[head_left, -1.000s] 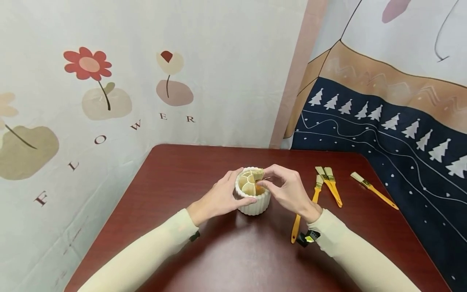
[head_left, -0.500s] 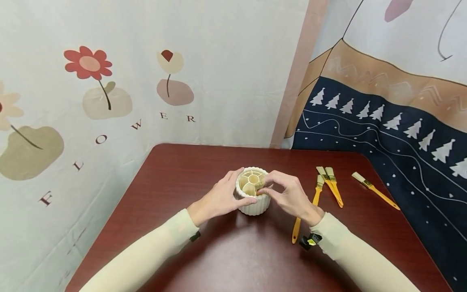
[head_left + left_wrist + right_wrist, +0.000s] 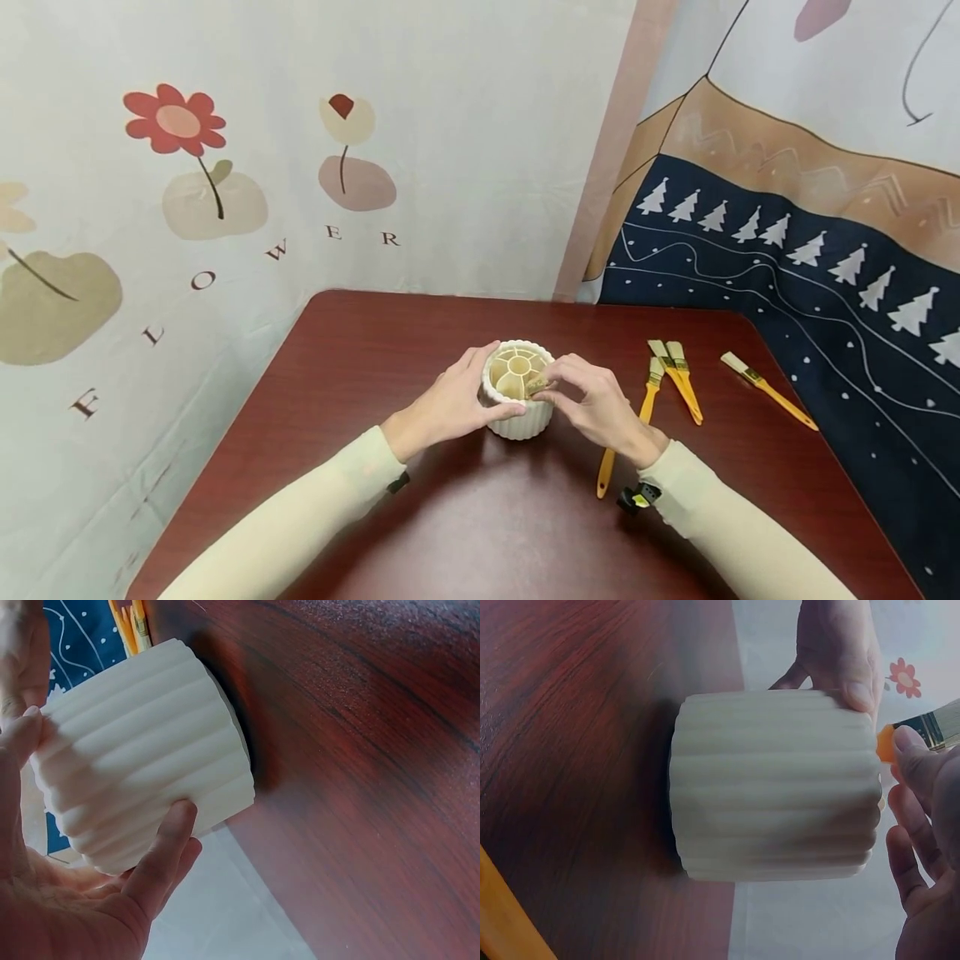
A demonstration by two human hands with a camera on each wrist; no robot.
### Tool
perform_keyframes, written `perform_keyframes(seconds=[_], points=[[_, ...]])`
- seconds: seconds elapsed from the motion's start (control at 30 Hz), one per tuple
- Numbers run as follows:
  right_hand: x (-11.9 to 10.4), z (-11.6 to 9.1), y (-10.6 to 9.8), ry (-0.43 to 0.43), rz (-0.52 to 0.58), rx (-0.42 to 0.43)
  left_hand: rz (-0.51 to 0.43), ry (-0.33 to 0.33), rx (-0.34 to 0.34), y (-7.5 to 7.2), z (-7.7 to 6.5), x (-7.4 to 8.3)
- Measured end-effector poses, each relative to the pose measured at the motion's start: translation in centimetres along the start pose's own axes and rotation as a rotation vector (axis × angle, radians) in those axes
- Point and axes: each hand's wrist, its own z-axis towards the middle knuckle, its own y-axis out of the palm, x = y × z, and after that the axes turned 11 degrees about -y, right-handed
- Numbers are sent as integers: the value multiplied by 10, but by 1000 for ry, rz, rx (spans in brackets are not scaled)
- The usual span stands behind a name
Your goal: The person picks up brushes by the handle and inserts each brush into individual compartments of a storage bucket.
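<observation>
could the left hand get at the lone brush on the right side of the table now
Probably not directly: the left hand is holding the white pot, and the right hand, pinching another brush there, is in between. The lone brush itself lies uncovered.

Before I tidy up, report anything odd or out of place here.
Nothing appears spilled or damaged; the one stray is a yellow-handled flat paintbrush alone near the right edge of the dark red table, while three loose brushes cluster nearer the ribbed white round pot.
</observation>
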Motion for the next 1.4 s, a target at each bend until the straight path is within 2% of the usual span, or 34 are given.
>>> perform_keyframes(seconds=[0.67,1.13,1.4], points=[[2,-9,-4,27,-59,-61,-7,-9,-12,1,1,0],[2,-15,-7,21,-69,-45,11,8,-4,-1,2,0],[-2,-24,-15,55,-71,-55,22,5,-3,0,2,2]])
